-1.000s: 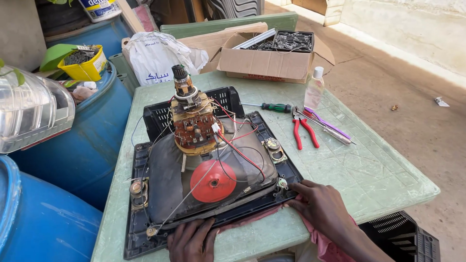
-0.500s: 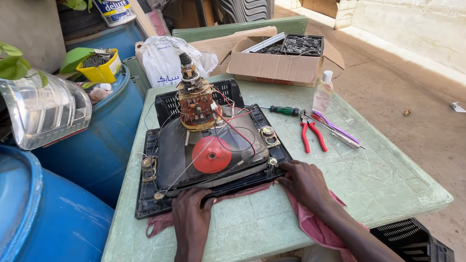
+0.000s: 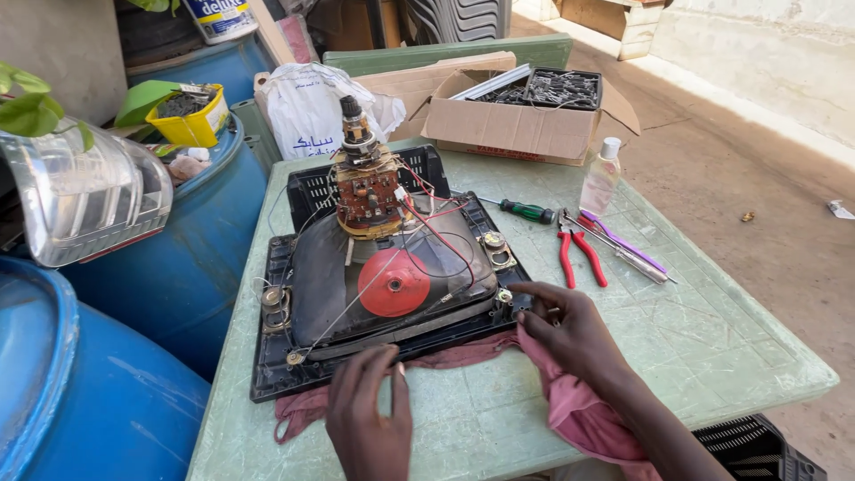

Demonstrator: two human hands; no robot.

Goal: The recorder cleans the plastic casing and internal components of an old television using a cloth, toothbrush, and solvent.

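Left hand [image 3: 367,414] flat, fingers together, touching the picture tube frame [image 3: 267,374] at 6 o'clock; right hand [image 3: 570,331] curled, pinching its 4 o'clock corner above the pink cloth [image 3: 570,405]. Best gripped evenly, clear of red wires [image 3: 436,233].

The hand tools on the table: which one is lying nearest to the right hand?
The red-handled pliers, just beyond the right hand. The green-handled screwdriver and the purple-handled tool lie farther away.

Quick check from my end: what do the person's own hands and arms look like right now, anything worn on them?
Both are bare. The left hand and right hand show no gloves, rings or watch, and the fingers are uncovered. The right forearm is bare too, with no sleeve in view.
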